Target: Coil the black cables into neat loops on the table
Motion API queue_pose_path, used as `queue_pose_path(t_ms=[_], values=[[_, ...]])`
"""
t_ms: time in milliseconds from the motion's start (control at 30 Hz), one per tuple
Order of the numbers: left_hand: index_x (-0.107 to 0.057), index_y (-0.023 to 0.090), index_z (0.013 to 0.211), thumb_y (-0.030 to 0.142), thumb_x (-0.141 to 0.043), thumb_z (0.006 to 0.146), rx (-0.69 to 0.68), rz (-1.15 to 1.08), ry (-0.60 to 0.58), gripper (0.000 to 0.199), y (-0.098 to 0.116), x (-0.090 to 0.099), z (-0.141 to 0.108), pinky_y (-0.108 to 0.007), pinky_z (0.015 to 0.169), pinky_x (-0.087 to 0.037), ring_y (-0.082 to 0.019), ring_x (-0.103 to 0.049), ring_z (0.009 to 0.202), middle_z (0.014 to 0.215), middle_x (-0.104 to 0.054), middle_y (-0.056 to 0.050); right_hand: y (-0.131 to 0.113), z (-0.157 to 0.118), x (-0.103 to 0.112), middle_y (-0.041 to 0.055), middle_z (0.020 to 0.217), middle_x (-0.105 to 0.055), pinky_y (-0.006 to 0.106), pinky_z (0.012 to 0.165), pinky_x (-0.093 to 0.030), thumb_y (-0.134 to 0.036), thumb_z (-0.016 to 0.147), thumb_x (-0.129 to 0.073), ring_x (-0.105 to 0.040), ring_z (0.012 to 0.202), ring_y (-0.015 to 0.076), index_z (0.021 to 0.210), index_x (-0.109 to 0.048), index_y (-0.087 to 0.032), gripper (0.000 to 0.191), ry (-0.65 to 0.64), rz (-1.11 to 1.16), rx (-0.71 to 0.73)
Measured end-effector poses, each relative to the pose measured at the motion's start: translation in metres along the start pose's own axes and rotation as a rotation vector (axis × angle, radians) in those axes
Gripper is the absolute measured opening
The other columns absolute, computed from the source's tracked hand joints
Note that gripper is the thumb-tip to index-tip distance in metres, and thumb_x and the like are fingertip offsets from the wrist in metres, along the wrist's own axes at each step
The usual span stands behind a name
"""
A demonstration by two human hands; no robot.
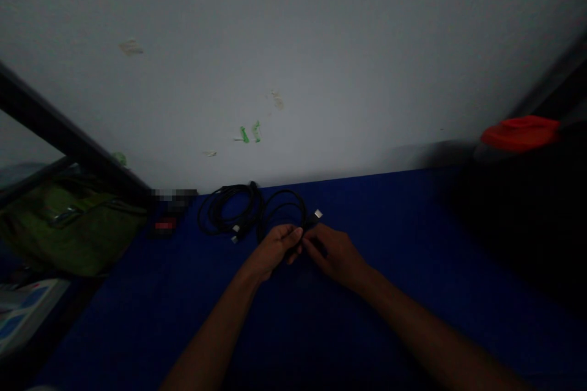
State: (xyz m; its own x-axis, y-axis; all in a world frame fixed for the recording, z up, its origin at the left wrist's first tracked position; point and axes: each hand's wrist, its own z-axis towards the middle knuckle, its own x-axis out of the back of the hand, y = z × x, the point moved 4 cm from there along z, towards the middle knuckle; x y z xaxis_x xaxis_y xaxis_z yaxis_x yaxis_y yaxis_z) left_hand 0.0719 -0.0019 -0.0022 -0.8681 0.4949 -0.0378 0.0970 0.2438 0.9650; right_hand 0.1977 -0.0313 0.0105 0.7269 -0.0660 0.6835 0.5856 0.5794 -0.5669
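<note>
My left hand (pixel 278 248) is closed on a looped black cable (pixel 290 193), thumb and fingers pinched near the loop's lower end. Right beside it, my right hand (pixel 334 252) is closed too, its thumb and fingertips pressed on the same cable close to the left fingertips. A light-coloured metal plug (pixel 318 214) sticks out above the right hand. To the left, a second coiled black cable (pixel 228 206) lies on the blue surface with its plug ends (pixel 235 233) towards me. Dim light hides just how the fingers grip.
The blue surface (pixel 385 201) meets a pale wall (pixel 348 73) behind. Small dark boxes (pixel 165 220) lie at back left, near a green bag (pixel 77 226) beyond a dark frame bar (pixel 77 134). On the right stands a large dark shape (pixel 527 220) with an orange-red object (pixel 520 133).
</note>
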Motion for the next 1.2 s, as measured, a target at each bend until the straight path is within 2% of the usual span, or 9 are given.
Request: queue_pose_path(t_ms=[133, 333, 467, 700, 1200], values=[[-0.049, 0.014, 0.07, 0.054, -0.057, 0.071, -0.01, 0.01, -0.002, 0.041, -0.001, 0.0, 0.0, -0.019, 0.041, -0.025, -0.004, -0.035, 0.039, 0.055, -0.046, 0.005, 0.0, 0.002, 0.003, 0.0068, 0.079, -0.062, 0.025, 0.06, -0.043, -0.027, 0.09, -0.038, -0.058, 0.067, 0.015, 0.088, -0.057, -0.017, 0.021, 0.014, -0.047, 0.001], [-0.048, 0.014, 0.066, 0.056, -0.054, 0.073, -0.016, 0.034, 0.003, 0.043, 0.001, 0.0, 0.0, -0.019, 0.041, -0.025, -0.004, -0.036, 0.04, 0.056, -0.046, 0.004, 0.005, 0.001, 0.009, 0.0045, 0.08, -0.062, 0.025, 0.066, -0.044, -0.022, 0.089, -0.038, -0.058, 0.071, 0.0134, 0.09, -0.055, -0.019, 0.018, 0.069, 0.109, -0.027], [-0.048, 0.014, 0.066, 0.056, -0.054, 0.073, -0.025, 0.027, 0.003, 0.043, 0.002, 0.0, -0.001, -0.019, 0.041, -0.026, -0.004, -0.036, 0.04, 0.057, -0.046, 0.004, 0.008, -0.001, 0.008, 0.0029, 0.078, -0.061, 0.023, 0.06, -0.043, -0.019, 0.085, -0.042, -0.056, 0.064, 0.0117, 0.094, -0.055, -0.019, 0.015, 0.076, 0.142, -0.017], [-0.049, 0.014, 0.068, 0.053, -0.053, 0.075, -0.046, 0.001, -0.025, 0.04, 0.0, 0.001, 0.0, -0.019, 0.041, -0.025, -0.004, -0.035, 0.04, 0.057, -0.046, 0.004, 0.008, -0.001, 0.004, 0.0024, 0.077, -0.062, 0.022, 0.056, -0.043, -0.02, 0.082, -0.047, -0.056, 0.06, 0.0108, 0.091, -0.055, -0.019, 0.012, 0.01, 0.176, -0.044], [-0.049, 0.013, 0.067, 0.052, -0.053, 0.075, -0.039, 0.009, -0.011, 0.04, 0.002, 0.001, 0.0, -0.017, 0.04, -0.025, -0.003, -0.036, 0.039, 0.055, -0.047, 0.004, 0.006, 0.0, 0.003, 0.0016, 0.073, -0.061, 0.021, 0.057, -0.042, -0.02, 0.083, -0.047, -0.056, 0.06, 0.0105, 0.084, -0.055, -0.018, 0.008, 0.069, 0.186, -0.044]])
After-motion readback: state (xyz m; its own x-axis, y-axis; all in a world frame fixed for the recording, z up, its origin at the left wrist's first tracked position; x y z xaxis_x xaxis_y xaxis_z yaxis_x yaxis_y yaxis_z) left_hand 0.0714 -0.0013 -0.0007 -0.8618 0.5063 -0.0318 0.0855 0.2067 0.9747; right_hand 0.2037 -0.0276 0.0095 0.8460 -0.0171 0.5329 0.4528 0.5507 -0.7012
